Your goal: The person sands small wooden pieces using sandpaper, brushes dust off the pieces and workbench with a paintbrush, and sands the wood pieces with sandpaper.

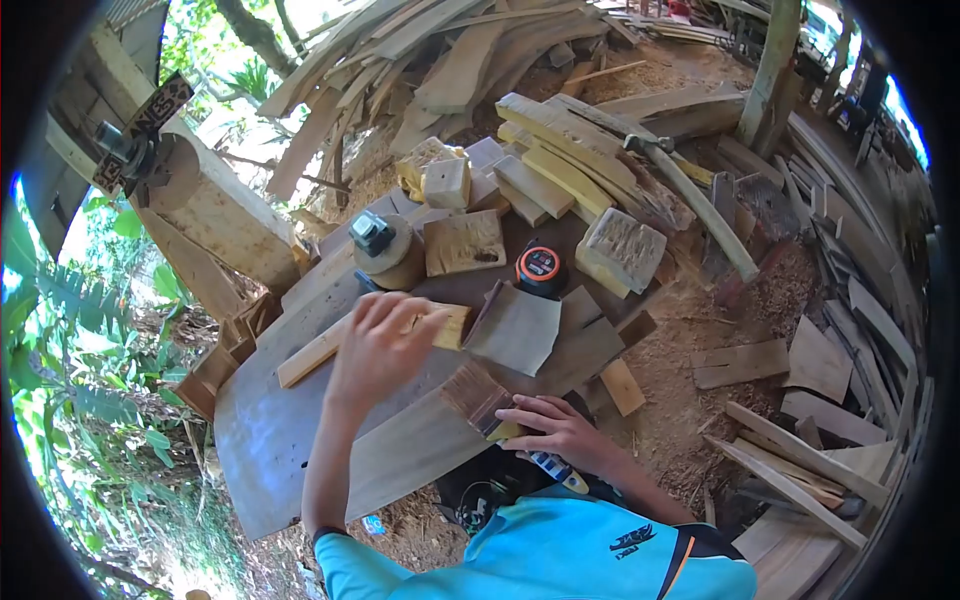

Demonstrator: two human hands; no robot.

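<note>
My left hand (385, 345) is raised over a narrow wooden strip (310, 358) on the worktable. Its fingers are loosely bent and a little apart, with nothing visible in them. Whether it touches the strip I cannot tell. Close to my body, my right hand (553, 432) lies wrapped over what looks like a wide paintbrush (475, 396). The brown bristles point up and left, and a blue-and-white handle end shows below the fingers. Just beyond it lies a sheet of sandpaper (520, 328). An orange-and-black tape measure (538, 266) sits behind the sheet.
Across the worktable (255, 430) are several wood blocks (465, 243) and a round wooden piece (392, 262) with a metal-and-glass item on top. A long-handled hammer (700, 200) leans over boards on the right. Piled planks (450, 60) and wood scraps surround the table.
</note>
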